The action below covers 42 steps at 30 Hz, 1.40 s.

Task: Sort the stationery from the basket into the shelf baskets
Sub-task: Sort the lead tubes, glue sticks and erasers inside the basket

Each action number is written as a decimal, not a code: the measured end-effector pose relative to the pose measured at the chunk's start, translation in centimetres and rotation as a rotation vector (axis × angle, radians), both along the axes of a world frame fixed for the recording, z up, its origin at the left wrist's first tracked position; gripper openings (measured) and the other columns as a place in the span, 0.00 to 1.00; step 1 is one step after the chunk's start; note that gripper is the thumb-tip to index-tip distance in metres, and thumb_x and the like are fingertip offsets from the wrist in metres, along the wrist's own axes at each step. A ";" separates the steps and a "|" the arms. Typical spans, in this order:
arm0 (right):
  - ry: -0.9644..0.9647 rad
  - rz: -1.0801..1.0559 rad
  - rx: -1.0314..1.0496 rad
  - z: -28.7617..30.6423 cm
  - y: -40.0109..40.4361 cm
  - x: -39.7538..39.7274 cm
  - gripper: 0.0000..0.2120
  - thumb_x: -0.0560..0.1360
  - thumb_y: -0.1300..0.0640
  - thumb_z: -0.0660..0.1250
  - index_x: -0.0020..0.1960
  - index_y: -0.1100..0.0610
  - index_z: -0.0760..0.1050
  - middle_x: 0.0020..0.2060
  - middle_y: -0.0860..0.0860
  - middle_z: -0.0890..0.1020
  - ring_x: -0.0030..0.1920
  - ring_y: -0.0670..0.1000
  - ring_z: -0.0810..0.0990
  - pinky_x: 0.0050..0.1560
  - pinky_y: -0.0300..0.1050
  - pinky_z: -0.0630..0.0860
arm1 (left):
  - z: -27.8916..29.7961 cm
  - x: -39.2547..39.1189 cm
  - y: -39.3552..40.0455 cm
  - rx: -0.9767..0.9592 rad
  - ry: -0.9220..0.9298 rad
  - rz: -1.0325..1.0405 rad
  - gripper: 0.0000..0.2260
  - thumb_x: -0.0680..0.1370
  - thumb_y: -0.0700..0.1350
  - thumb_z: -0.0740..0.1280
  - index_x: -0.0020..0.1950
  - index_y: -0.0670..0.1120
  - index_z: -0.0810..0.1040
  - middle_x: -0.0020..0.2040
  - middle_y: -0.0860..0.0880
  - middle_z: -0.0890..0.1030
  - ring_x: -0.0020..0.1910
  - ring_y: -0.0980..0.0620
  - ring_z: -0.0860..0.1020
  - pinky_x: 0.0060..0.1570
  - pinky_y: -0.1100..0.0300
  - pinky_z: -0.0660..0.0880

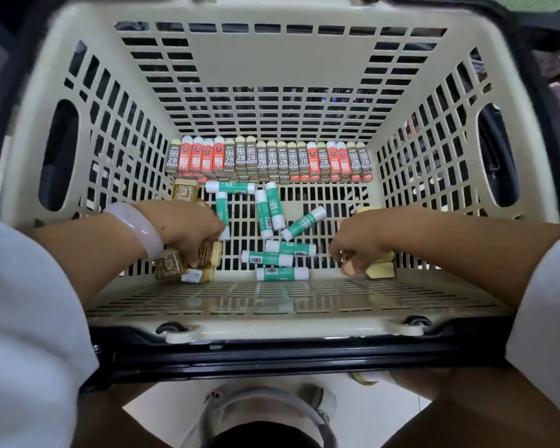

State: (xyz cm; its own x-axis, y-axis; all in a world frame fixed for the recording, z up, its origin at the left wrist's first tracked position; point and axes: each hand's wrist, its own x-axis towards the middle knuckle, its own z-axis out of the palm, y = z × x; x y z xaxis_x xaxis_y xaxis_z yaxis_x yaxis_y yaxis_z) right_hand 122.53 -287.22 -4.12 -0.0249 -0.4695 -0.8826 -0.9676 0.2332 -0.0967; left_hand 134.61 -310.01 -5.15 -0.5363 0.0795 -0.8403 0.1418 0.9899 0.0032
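Both hands are down inside the cream slotted basket [272,76], gathering the small yellow/gold blocks, erasers by the look. Left hand [188,231] is curled narrow around a cluster of gold-wrapped and pale yellow blocks [204,258] at the near-left of the basket floor, fingers closed on a few of them; exactly how many it holds I cannot tell. Right hand [359,240] is curled over pale yellow blocks [380,270] at the near-right, thumb and fingertips pinched in, seemingly holding one or two, the grip partly hidden by the knuckles. One more gold pack [184,190] sits further back on the left. Green-and-white glue sticks [272,215] lie loose across the middle between the hands, some touching each other. A tidy row of 2B lead boxes, grey and red [269,160], stands against the far wall. Shelf baskets are not in view. Judged step: collect one item type per grab. To do it well, keep each hand to erasers only, scoop from below so the blocks stack against the palm, and don't overfill, since slick wrapped packs could slip. Lift straight up to clear the glue sticks, which could roll if nudged. Leave the lead-box row alone so it doesn't topple.
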 end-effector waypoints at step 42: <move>-0.003 -0.127 -0.075 0.7 -0.6 -0.7 0.16 0.77 0.54 0.61 0.65 0.50 0.70 0.58 0.49 0.76 0.54 0.51 0.75 0.55 0.47 0.72 | -0.5 -0.3 0.9 0.077 -0.015 0.120 0.07 0.73 0.45 0.69 0.46 0.48 0.71 0.46 0.50 0.74 0.46 0.51 0.74 0.45 0.59 0.72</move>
